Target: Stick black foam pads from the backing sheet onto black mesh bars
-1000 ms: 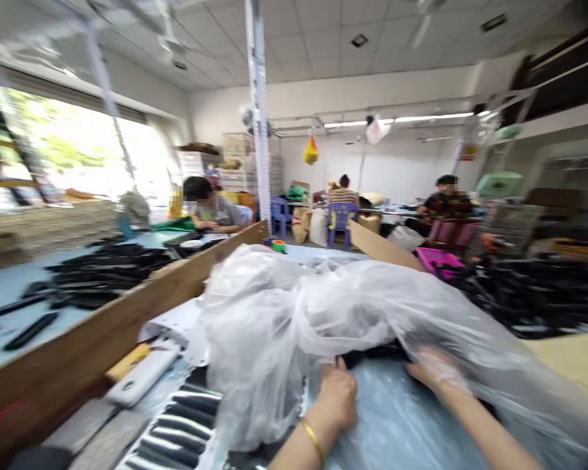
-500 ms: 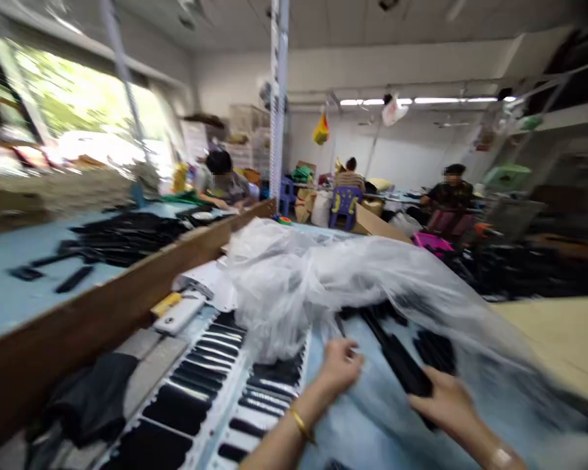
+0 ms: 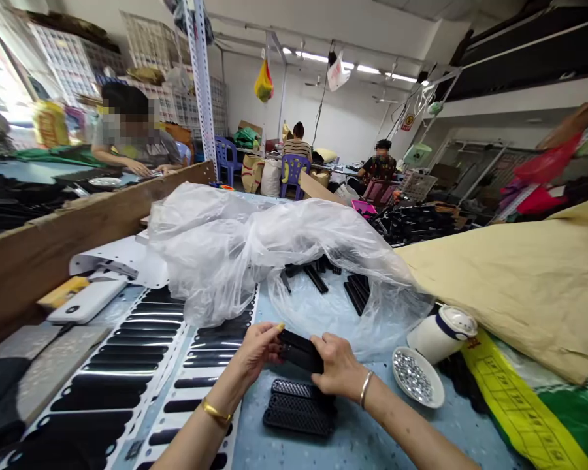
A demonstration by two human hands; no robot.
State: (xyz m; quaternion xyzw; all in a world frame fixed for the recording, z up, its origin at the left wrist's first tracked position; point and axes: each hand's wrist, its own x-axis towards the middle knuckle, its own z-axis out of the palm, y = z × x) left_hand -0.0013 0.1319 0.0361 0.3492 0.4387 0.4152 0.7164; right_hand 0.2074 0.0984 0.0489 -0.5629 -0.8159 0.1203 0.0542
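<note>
My left hand [image 3: 256, 350] and my right hand [image 3: 337, 365] both grip a small stack of black plastic strips [image 3: 300, 351] between them, just above the blue table. Below the hands lie two ribbed black pieces [image 3: 298, 408] side by side. Behind them a big crumpled clear plastic bag [image 3: 255, 248] lies open, with several more black strips [image 3: 355, 290] inside it. White die-cut sheets with long black slots [image 3: 142, 365] lie to the left of my hands.
A small white dish of shiny beads [image 3: 417, 385] and a tipped white jar [image 3: 441, 334] sit at the right, beside tan paper [image 3: 514, 281]. A wooden divider [image 3: 68, 241] runs along the left. A white power bank [image 3: 85, 301] lies near it. Other people sit at tables behind.
My hands have come out from under the plastic bag and back toward me, carrying black strips. Both hands have now closed on the stack. The view has tilted down.
</note>
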